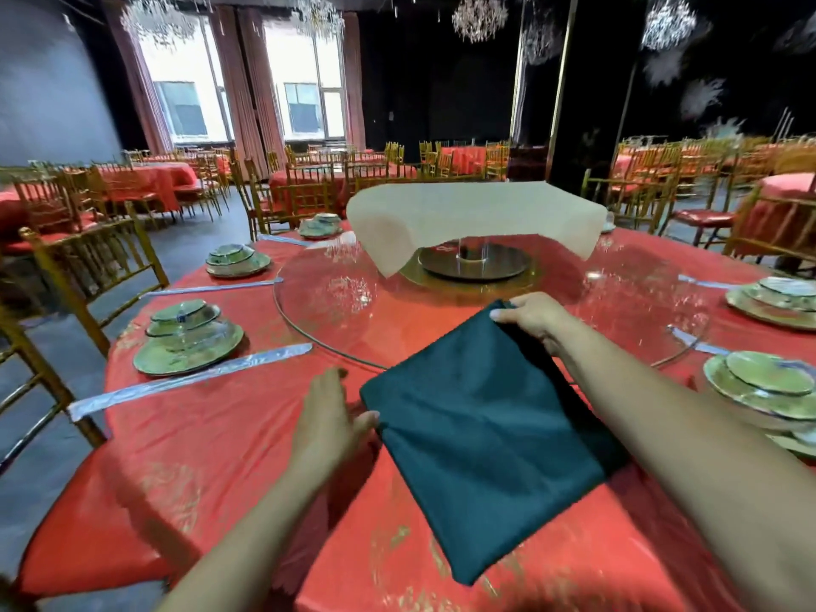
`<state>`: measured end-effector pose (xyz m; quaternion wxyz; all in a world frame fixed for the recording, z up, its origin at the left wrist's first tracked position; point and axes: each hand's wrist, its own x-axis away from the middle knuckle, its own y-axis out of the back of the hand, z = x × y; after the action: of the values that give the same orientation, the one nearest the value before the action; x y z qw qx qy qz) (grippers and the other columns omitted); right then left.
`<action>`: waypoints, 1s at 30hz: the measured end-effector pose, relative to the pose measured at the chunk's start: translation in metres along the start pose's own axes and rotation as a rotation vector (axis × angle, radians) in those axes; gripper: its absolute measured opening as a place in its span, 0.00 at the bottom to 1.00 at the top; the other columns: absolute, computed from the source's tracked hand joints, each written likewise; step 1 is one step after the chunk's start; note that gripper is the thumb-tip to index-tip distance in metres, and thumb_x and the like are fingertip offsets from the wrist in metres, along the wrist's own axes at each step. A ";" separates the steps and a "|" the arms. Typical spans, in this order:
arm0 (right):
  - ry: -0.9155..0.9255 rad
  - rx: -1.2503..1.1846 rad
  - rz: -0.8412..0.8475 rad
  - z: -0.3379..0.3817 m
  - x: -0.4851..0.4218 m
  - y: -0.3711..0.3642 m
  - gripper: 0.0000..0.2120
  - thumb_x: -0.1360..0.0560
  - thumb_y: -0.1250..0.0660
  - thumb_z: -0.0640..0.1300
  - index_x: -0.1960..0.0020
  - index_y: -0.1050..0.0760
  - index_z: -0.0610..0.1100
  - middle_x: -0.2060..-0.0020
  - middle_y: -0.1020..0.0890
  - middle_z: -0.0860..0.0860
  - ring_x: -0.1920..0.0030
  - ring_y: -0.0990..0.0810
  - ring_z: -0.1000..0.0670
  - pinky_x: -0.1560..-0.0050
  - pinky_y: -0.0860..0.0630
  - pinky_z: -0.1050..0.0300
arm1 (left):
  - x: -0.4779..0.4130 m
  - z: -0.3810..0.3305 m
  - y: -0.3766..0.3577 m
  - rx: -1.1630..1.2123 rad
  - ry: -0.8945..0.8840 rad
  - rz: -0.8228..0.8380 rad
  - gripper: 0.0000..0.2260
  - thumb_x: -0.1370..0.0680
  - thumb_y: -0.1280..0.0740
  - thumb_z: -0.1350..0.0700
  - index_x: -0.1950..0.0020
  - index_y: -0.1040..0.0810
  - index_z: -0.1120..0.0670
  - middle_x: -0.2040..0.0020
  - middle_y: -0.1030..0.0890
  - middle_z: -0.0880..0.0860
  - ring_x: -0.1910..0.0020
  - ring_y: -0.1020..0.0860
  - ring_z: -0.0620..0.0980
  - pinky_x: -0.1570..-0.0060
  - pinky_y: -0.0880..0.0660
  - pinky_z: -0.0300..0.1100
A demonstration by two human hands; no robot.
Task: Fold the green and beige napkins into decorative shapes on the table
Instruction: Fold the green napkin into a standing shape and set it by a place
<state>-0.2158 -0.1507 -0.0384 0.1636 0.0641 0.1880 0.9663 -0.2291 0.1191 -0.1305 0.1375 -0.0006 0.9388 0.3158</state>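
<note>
Where the red-clothed worktop [229, 457] curves nearest, green napkin [481, 439] lies on it as a folded square, turned corner-on like a diamond. Hands well apart, one at each of two corners. Left hand [329, 417]: blurred, fingers look straight, set beside the cloth, thumb tip touching the napkin's left corner. Right hand [536, 318]: fingers curled over the far corner, pinching it; that corner reaches over the rim of the glass turntable [353, 302]. Stacked dishes [187, 342] to the left, another stack [768, 386] to the right, both apart from the napkin. Further in, at the turntable's centre, beige napkin [477, 214] draped over a raised clear stand [470, 251], edges hanging, no hand on it. Beyond: gold chairs [309, 192] round more red tables, two bright windows [304, 90] at the back wall.
</note>
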 end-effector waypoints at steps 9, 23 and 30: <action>-0.001 0.080 -0.025 -0.007 -0.008 -0.007 0.13 0.25 0.33 0.40 0.68 0.29 0.43 0.70 0.25 0.49 0.72 0.28 0.52 0.84 0.38 0.72 | 0.066 -0.030 -0.039 -0.271 -0.993 0.424 0.10 0.23 0.38 0.48 0.46 0.27 0.51 0.48 0.24 0.52 0.52 0.25 0.52 0.52 0.26 0.42; 0.328 0.501 -0.242 -0.019 0.024 -0.020 0.23 0.23 0.36 0.45 0.30 0.35 0.40 0.31 0.33 0.45 0.30 0.36 0.45 0.32 0.43 0.56 | 0.072 -0.024 -0.046 -0.573 -1.123 0.286 0.10 0.22 0.45 0.45 0.47 0.27 0.45 0.50 0.26 0.45 0.57 0.28 0.45 0.60 0.27 0.36; 0.326 0.045 0.361 -0.105 0.169 -0.058 0.46 0.42 0.45 0.80 0.33 0.50 0.55 0.28 0.47 0.56 0.28 0.48 0.63 0.29 0.46 0.70 | 0.070 -0.016 -0.048 -0.498 -1.087 0.366 0.22 0.23 0.52 0.34 0.44 0.29 0.46 0.48 0.27 0.47 0.54 0.33 0.44 0.55 0.35 0.37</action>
<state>-0.3768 -0.0784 -0.1473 -0.0455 -0.0564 0.2191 0.9730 -0.2966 0.0771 -0.1651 0.5347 0.2890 0.6178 0.4989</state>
